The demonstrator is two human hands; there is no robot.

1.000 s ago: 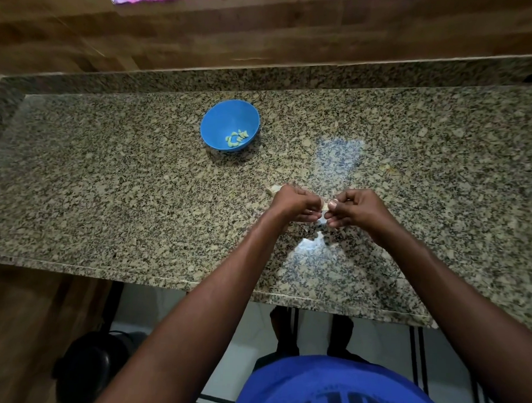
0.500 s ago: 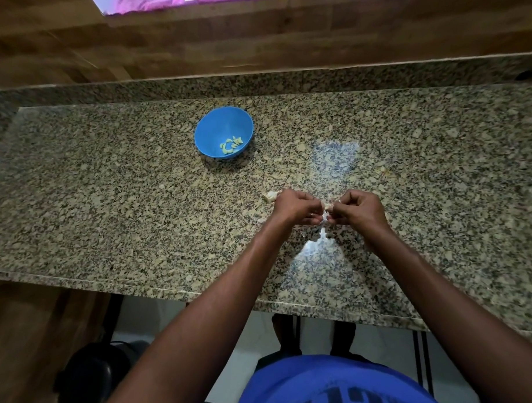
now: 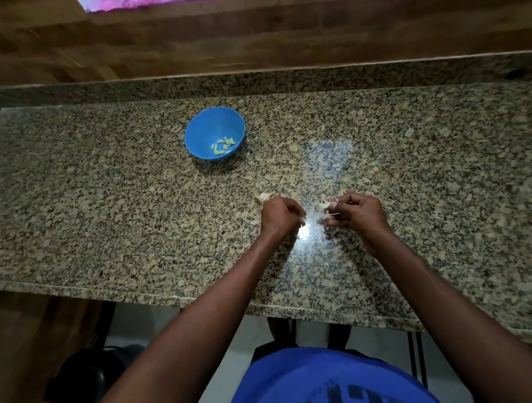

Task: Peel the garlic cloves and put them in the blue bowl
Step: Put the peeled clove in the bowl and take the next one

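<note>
The blue bowl [image 3: 201, 129] stands at the back left of the granite counter [image 3: 107, 211] and holds several peeled pale-green garlic cloves [image 3: 223, 146]. My right hand [image 3: 359, 215] pinches a pale garlic clove [image 3: 325, 204] at its fingertips, and a thin strip of skin [image 3: 334, 215] sticks out below it. My left hand [image 3: 281, 215] hovers a short gap to the left with its fingers curled inward. What those fingers hold is hidden. An unpeeled garlic piece [image 3: 264, 197] lies on the counter just behind my left hand.
Bits of garlic skin [image 3: 376, 172] lie on the counter behind and right of my hands. A bright light reflection [image 3: 307, 233] shines between them. A wooden wall [image 3: 264, 35] rises behind the counter, whose front edge [image 3: 165, 298] runs below my forearms.
My hands were joined on one clove; now they have pulled apart, the right keeping the clove. The view has shifted slightly.
</note>
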